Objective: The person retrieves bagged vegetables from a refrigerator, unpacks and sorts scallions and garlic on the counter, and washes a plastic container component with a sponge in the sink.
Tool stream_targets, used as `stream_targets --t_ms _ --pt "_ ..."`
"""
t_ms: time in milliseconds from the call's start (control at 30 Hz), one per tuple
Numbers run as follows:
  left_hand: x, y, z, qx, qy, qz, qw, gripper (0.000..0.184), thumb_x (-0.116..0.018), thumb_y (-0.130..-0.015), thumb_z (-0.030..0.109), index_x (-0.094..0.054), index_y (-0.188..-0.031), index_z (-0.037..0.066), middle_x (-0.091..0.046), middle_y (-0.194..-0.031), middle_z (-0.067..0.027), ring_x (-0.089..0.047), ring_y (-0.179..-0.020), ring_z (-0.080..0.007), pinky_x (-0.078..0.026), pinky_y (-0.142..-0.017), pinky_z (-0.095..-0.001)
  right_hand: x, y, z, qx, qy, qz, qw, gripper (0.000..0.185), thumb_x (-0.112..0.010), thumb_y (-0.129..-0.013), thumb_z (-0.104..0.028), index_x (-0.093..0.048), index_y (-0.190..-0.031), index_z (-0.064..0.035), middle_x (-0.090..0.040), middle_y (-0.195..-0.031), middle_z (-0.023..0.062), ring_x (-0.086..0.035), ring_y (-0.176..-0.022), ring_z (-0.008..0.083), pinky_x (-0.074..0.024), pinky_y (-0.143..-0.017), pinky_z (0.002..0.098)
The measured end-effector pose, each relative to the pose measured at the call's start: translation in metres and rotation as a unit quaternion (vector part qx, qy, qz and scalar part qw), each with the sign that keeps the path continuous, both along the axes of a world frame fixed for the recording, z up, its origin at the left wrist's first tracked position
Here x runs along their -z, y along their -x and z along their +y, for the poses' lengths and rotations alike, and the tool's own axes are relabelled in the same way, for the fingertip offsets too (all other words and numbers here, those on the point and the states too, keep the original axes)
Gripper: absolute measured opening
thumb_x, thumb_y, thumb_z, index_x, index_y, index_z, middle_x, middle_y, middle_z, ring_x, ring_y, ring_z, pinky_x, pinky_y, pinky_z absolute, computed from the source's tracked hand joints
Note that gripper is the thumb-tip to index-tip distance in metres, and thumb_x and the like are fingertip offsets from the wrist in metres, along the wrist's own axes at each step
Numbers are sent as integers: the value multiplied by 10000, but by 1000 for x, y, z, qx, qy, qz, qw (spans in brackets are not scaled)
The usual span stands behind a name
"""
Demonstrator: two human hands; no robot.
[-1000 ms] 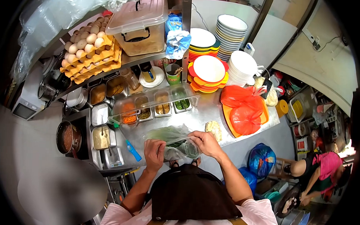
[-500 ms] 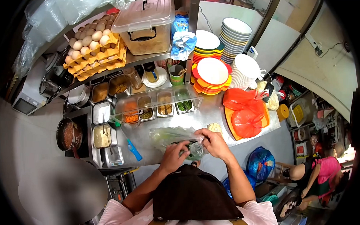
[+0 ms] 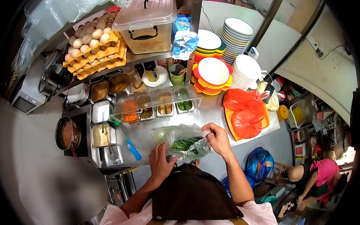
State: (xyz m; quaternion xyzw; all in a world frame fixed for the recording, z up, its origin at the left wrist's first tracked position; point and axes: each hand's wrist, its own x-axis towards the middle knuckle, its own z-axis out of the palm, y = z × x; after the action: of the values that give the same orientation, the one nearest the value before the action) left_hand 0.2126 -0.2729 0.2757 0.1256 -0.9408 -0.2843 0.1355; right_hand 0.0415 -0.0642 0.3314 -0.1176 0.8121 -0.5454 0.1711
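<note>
A clear plastic bag [image 3: 167,134] lies on the near edge of the steel counter, with dark green leafy vegetables [image 3: 185,145] showing inside it. My right hand [image 3: 219,142] pinches the bag's film at its right side, thumb and fingers closed. At the bag's lower left, my left hand [image 3: 160,162] rests with fingers stretched and the thumb apart; it touches or nearly touches the plastic. A blue-handled lighter-like tool [image 3: 133,149] lies to the left of the bag.
Behind the bag, a clear guard [image 3: 156,99] covers several topping pans. An orange tray [image 3: 232,128] with red bags [image 3: 246,118] stands right, near stacked bowls [image 3: 235,37]. Left are a pan [image 3: 68,133] and a sauce container [image 3: 102,135]. A person in pink [image 3: 324,173] crouches lower right.
My left hand has moved left and down, away from my right hand, and its fingers have spread. The bag now lies more spread out, with the green leaves plainly showing.
</note>
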Motion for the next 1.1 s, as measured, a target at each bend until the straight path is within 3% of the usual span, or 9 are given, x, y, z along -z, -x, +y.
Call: stream_targets --t_ms 100,200,300,333,433,567,667,900,1100 --pt "0 4 4 -37 3 34 999 752 -810 -818 190 -447 -1471 103 -660 -1134 -161 -598 -1120 -357 -443 -970 -465 -1 0 0 -12 0 -10 1000 262 -511 -862 31 -691 -1052 16 -722 -863 101 -665 -772 159 -526 -738 305" --pt "20 4 -12 -64 -94 -99 989 631 -785 -822 150 -535 -1394 61 -717 -1036 -136 -689 -970 -316 -524 -835 -401 -1 2 1 -15 2 -9 1000 268 -513 -855 27 -689 -1058 16 -728 -884 112 -666 -767 174 -526 -741 312" --pt "61 -10 -42 -89 -269 -45 958 405 -745 -842 108 -656 -1231 36 -754 -920 -128 -741 -837 -273 -553 -700 -355 0 5 7 -20 -19 4 1000 287 -511 -843 29 -686 -1069 10 -732 -899 140 -679 -763 221 -530 -744 333" --pt "35 -7 -49 -106 -302 -61 945 244 -728 -872 117 -711 -1096 21 -762 -932 -150 -758 -820 -250 -559 -675 -343 0 4 9 -24 -31 9 999 295 -510 -838 31 -686 -1074 7 -733 -903 152 -685 -763 240 -531 -746 342" --pt "-29 4 -66 -97 -260 -94 956 221 -697 -904 119 -709 -1103 23 -757 -932 -151 -750 -820 -257 -549 -683 -355 -5 2 11 -43 -67 59 995 307 -509 -833 31 -687 -1080 -6 -724 -892 183 -693 -765 293 -533 -749 365" --pt "-52 23 -65 -33 -35 106 993 145 -621 -951 101 -677 -1006 -20 -660 -757 -128 -662 -722 -284 -502 -699 -351 3 -1 11 -60 -91 164 981 281 -542 -836 13 -687 -1075 -16 -722 -892 208 -686 -787 399 -553 -772 421" --pt "-65 28 -59 -39 -270 20 962 149 -589 -972 94 -654 -939 -35 -582 -709 -93 -615 -694 -228 -489 -701 -329 -4 -5 9 -41 -140 164 976 269 -563 -815 26 -691 -1048 -13 -715 -930 206 -671 -841 425 -555 -798 450" --pt "-68 31 -53 15 -507 -33 861 373 -487 -1043 93 -579 -1404 81 -604 -807 -30 -513 -582 -76 -526 -604 -254 -15 -40 -18 -34 -60 291 954 278 -588 -742 83 -699 -977 -15 -694 -954 169 -668 -893 388 -554 -828 430" --pt "-63 33 -46 23 -502 -43 864 503 -470 -1061 93 -420 -1560 138 -618 -847 -36 -483 -516 -49 -526 -554 -233 62 -50 -52 -194 -85 54 976 363 -510 -859 11 -681 -1178 -17 -680 -1105 274 -647 -1003 475 -520 -932 484"
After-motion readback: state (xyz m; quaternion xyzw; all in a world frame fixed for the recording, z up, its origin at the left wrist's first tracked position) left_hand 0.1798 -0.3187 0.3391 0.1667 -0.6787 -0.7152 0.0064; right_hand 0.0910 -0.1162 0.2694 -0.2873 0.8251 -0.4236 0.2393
